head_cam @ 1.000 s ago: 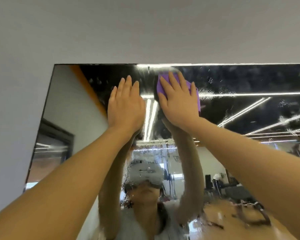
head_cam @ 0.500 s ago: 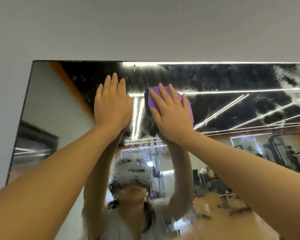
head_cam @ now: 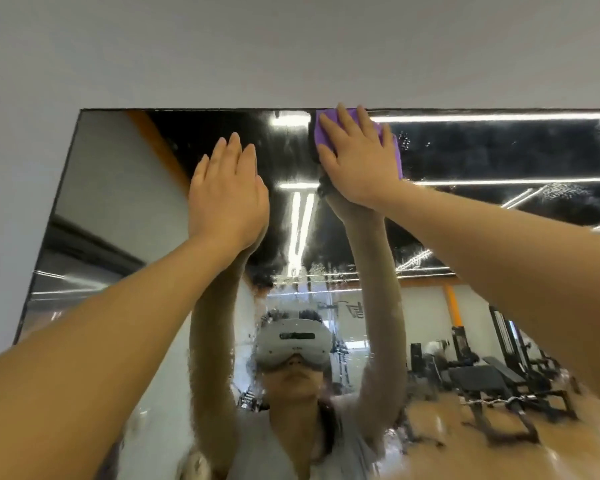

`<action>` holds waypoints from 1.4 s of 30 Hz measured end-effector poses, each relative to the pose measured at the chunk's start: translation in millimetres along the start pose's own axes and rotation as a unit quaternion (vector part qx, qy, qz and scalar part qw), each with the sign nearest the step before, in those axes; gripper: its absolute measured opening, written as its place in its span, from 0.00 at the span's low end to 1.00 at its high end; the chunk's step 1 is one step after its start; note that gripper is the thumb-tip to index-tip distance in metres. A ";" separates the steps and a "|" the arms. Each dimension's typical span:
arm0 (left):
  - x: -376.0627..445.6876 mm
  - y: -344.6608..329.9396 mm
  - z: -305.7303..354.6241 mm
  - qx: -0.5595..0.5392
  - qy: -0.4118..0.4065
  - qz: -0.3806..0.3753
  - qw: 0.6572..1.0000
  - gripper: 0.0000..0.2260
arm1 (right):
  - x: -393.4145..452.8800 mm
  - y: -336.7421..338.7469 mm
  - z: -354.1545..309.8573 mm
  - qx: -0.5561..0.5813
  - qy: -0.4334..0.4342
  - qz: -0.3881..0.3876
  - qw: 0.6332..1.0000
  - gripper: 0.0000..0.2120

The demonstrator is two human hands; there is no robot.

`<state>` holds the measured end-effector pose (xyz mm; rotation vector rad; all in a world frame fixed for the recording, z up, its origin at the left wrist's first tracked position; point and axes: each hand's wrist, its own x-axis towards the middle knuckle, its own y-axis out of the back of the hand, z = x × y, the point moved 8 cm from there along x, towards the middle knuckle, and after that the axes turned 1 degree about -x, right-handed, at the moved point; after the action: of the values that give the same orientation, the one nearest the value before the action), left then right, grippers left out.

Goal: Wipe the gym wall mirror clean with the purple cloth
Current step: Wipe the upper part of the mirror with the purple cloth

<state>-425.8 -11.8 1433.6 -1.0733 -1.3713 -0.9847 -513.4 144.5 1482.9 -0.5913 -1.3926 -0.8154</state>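
The wall mirror (head_cam: 125, 188) fills most of the view, its glass streaked and spotted with wet marks. My right hand (head_cam: 359, 161) presses the folded purple cloth (head_cam: 394, 150) flat against the glass at the mirror's top edge, fingers straight and spread; most of the cloth is hidden under the hand. My left hand (head_cam: 227, 195) lies flat on the glass to the left of it, fingers straight and together, holding nothing. Both arms reach up from below.
A plain grey wall (head_cam: 291, 53) surrounds the mirror above and to the left. The mirror's dark left edge (head_cam: 49, 223) runs down diagonally. The reflection shows me with a headset and gym benches and machines (head_cam: 482, 379) on a wooden floor.
My right hand has slid the cloth upward from lower on the glass to the mirror's top edge. My left hand stays flat on the glass. The camera has tilted.
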 end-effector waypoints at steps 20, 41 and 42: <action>0.6 0.5 -1.6 -0.013 -0.008 0.009 1.000 0.23 | 14.1 0.9 34.8 -0.005 -0.008 -0.030 1.000 0.27; 1.0 -1.0 -1.6 0.004 -0.010 0.008 1.000 0.23 | -37.8 -2.4 42.3 -0.029 0.032 -0.033 0.999 0.27; 1.4 -0.8 -1.4 0.003 -0.011 0.010 1.000 0.23 | -26.6 0.0 45.3 -0.024 0.024 -0.033 0.999 0.27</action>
<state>-426.2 -13.3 1435.2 -1.0942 -1.3790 -0.9567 -540.9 183.8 1461.6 -0.5611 -1.3569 -0.9133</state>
